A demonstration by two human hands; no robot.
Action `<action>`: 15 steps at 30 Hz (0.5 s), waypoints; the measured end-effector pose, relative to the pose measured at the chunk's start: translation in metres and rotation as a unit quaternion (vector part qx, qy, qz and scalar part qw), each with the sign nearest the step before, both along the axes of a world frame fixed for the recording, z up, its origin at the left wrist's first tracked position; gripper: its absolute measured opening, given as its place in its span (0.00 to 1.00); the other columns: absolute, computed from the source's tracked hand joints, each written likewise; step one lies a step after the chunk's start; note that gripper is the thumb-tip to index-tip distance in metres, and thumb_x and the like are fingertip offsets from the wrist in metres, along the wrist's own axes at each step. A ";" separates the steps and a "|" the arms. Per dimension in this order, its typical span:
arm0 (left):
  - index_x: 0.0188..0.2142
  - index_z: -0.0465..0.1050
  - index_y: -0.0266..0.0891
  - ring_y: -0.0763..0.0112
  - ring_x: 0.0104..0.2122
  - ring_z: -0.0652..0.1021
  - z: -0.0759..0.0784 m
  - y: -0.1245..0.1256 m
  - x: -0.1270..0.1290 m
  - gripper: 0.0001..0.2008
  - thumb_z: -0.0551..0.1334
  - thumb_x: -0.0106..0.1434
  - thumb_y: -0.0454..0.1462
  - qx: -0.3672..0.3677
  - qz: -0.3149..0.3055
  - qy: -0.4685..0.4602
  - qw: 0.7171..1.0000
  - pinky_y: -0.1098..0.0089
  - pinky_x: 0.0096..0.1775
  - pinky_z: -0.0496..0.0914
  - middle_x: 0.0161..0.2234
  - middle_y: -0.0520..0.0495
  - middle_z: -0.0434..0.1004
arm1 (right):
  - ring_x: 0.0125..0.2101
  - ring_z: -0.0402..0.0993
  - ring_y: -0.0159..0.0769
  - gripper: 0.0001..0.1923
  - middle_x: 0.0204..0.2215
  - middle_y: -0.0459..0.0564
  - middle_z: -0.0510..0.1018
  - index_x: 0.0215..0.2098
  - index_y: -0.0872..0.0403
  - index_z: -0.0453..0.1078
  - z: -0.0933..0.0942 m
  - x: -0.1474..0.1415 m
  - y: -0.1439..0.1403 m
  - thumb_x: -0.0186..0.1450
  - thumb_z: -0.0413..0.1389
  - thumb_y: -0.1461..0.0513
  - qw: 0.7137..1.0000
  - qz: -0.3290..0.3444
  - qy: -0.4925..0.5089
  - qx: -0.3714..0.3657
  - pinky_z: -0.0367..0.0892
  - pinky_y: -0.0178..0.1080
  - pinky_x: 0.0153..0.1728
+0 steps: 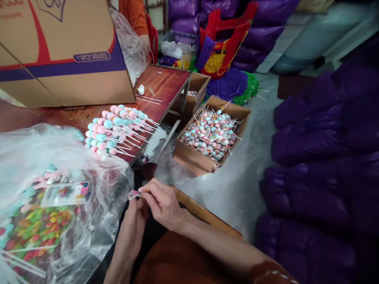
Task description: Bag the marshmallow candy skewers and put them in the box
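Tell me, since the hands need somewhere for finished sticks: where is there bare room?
Bare tabletop lies between the big carton and the table's far edge. The near side is crowded by the row of sweets on sticks and the plastic bag.

skewers (118, 128) on table (166, 85), box (211, 136) right

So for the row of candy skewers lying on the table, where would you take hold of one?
Grip a candy skewer by its bare stick end, coming from the right. The sticks point right toward the table edge and stick out free, while the candy ends are packed tight together. Both hands, left and right, are busy with a small candy piece.
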State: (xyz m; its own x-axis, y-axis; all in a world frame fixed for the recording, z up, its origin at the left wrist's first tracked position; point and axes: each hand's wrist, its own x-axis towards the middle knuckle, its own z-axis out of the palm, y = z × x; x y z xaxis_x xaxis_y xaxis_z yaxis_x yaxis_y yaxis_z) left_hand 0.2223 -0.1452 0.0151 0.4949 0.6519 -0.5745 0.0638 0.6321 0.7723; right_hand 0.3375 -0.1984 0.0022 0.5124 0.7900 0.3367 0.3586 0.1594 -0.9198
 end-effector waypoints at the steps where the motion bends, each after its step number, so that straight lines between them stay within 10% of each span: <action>1: 0.34 0.80 0.35 0.63 0.39 0.77 -0.004 0.000 0.005 0.21 0.68 0.59 0.52 -0.021 -0.002 -0.007 1.000 0.65 0.45 0.72 0.36 0.44 0.80 | 0.32 0.71 0.34 0.11 0.30 0.49 0.75 0.35 0.54 0.70 -0.004 0.002 -0.002 0.72 0.48 0.62 0.999 0.001 0.035 -0.005 0.67 0.36 0.36; 10: 0.43 0.82 0.37 0.62 0.41 0.80 -0.034 0.002 0.046 0.15 0.70 0.58 0.41 0.047 0.016 0.004 0.999 0.63 0.50 0.70 0.39 0.42 0.83 | 0.17 0.53 0.25 0.21 0.16 0.38 0.60 0.27 0.56 0.71 -0.069 0.025 -0.017 0.64 0.58 0.47 0.879 0.056 0.441 -0.170 0.52 0.30 0.19; 15: 0.42 0.83 0.42 0.56 0.40 0.80 -0.041 0.000 0.032 0.14 0.67 0.60 0.46 0.214 0.001 0.100 0.972 0.59 0.47 0.72 0.39 0.39 0.84 | 0.15 0.63 0.29 0.30 0.17 0.44 0.68 0.23 0.56 0.69 -0.104 0.052 0.037 0.65 0.53 0.39 0.943 0.126 0.238 -0.196 0.63 0.33 0.16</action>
State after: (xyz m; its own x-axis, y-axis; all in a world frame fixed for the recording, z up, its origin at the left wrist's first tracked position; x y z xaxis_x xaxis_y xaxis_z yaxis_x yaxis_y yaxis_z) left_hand 0.2545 -0.1453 -0.0260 0.3995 0.8533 -0.3351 0.2392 0.2559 0.9367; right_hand 0.3899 -0.1617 -0.1020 0.3109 0.9228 -0.2276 -0.1137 -0.2016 -0.9728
